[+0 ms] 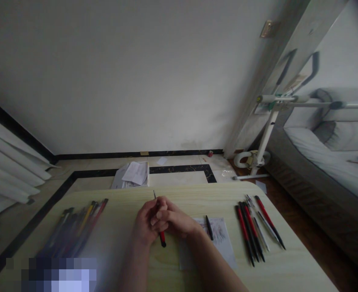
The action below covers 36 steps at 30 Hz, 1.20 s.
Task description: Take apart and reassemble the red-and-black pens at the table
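Over the middle of the table, my left hand (pixel 144 222) and my right hand (pixel 174 217) are pressed together, fingers curled, around a pen (pixel 162 238). Its red barrel with a black end sticks out below the hands, towards me. A thin, pointed part shows above the fingers on the far side. The pen's middle is hidden by my fingers. Just right of my right hand, a black pen part (pixel 209 228) lies on a scribbled sheet of paper (pixel 226 249), partly covered by my right forearm.
Several red, black and silvery pens (pixel 248 231) lie at the table's right. More pens and pencils (pixel 86 221) lie at the left, partly blurred. The pale wooden table (pixel 121 198) has papers (pixel 134 174) on the floor beyond it. An exercise machine (pixel 266 136) stands beside a sofa (pixel 312 158).
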Motion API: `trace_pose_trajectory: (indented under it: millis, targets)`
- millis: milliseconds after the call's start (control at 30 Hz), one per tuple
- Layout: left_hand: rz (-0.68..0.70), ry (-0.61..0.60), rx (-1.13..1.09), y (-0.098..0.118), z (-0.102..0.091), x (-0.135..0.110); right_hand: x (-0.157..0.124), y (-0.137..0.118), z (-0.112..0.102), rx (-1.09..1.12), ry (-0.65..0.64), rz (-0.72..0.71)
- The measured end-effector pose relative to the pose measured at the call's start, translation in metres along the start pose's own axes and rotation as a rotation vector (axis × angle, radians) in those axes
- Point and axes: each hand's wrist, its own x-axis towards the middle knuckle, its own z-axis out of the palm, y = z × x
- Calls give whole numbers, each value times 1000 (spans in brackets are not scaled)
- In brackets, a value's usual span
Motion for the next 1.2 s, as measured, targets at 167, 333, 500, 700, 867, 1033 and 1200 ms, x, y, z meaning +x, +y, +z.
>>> trace_pose_trajectory:
  millis: [167, 333, 500, 700, 867, 1033, 1200]
  targets:
    - [-2, 19, -13, -1, 0, 2, -1, -3, 1, -56, 23, 15]
    - [34, 59, -4, -3, 0, 3, -1, -4, 2, -66, 8, -8]
    - [58, 81, -8, -3, 4, 4, -1, -4, 2, -60, -23, -45]
    - [63, 77, 11, -2, 4, 6, 0, -2, 1, -116, 39, -45]
    - [75, 98, 40, -3, 4, 7, 0, -5, 4, -128, 20, -61]
    - [139, 124, 87, -5, 3, 6, 1, -3, 1, -148, 8, -64]
    - [158, 128, 121, -5, 0, 6, 2, 1, -3, -158, 12, -69]
